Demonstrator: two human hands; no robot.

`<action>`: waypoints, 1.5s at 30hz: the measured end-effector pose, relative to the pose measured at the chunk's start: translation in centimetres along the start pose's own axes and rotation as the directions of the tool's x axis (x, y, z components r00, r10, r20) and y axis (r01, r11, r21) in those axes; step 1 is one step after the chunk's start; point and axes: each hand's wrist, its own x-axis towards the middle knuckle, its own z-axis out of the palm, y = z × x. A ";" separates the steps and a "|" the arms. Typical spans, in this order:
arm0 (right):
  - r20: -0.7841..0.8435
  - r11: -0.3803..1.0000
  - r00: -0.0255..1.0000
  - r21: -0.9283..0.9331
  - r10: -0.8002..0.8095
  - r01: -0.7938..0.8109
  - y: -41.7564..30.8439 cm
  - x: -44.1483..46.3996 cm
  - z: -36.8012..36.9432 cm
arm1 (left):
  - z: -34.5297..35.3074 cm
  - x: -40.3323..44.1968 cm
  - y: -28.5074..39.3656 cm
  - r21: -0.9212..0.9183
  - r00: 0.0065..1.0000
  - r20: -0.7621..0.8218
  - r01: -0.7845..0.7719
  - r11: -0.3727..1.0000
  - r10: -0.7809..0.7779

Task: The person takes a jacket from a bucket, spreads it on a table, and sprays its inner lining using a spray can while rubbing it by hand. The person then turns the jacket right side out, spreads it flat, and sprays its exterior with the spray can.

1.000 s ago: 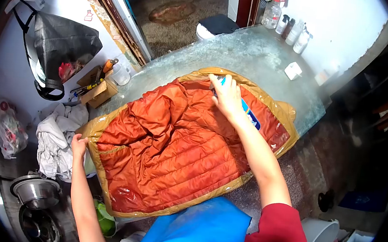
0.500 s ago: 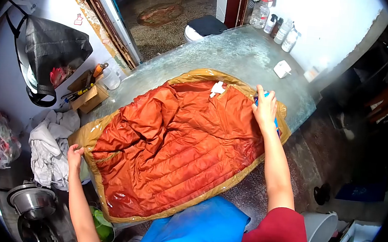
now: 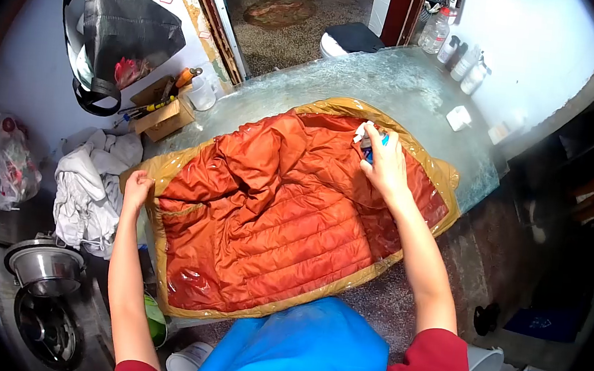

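An orange quilted garment (image 3: 287, 213) with a tan border lies spread out, lining up, over the table. My left hand (image 3: 138, 188) pinches its tan edge at the left corner. Near the top right of the garment, beside a white tag (image 3: 361, 132), my right hand (image 3: 385, 165) is wrapped round a blue object (image 3: 370, 152), mostly hidden under the fingers. The garment's lining is rumpled on the left and flatter across the quilted middle.
The grey-green table (image 3: 307, 79) carries a small white container (image 3: 458, 118), bottles (image 3: 435, 31) by the wall, a clear cup (image 3: 201, 93) and a cardboard box (image 3: 165, 119) of tools. A black bag (image 3: 126, 26) hangs at left above white cloth (image 3: 89, 187). Metal pots (image 3: 44, 268) stand below.
My right hand moved right to the garment's edge, then came back left beside the white tag with the blue object. My left hand stays at the left corner. The camera view has shifted.
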 end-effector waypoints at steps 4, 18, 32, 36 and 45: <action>0.085 0.996 0.996 -0.087 -0.016 0.023 0.6 -2.7 -0.2 | 0.0 0.8 -1.8 0.035 0.990 -0.021 -0.139 0.990 0.140; -0.060 0.963 0.977 -0.163 0.205 -0.213 5.8 -3.1 -1.7 | -0.6 -5.1 0.5 -0.186 0.992 0.089 -0.068 0.980 0.085; -0.109 0.962 0.965 0.104 -0.240 0.251 -7.8 -4.5 1.0 | -0.7 -6.3 2.5 -0.106 0.994 0.080 -0.059 0.993 0.068; -0.123 0.913 0.921 0.134 -0.370 0.385 -11.8 -5.1 2.9 | -1.0 -6.9 3.0 -0.102 0.995 0.082 -0.055 0.993 0.063; -0.068 0.978 0.991 0.183 0.115 -0.101 0.1 -7.8 -0.6 | -0.2 -16.0 6.3 -0.179 0.983 0.105 -0.127 0.976 0.147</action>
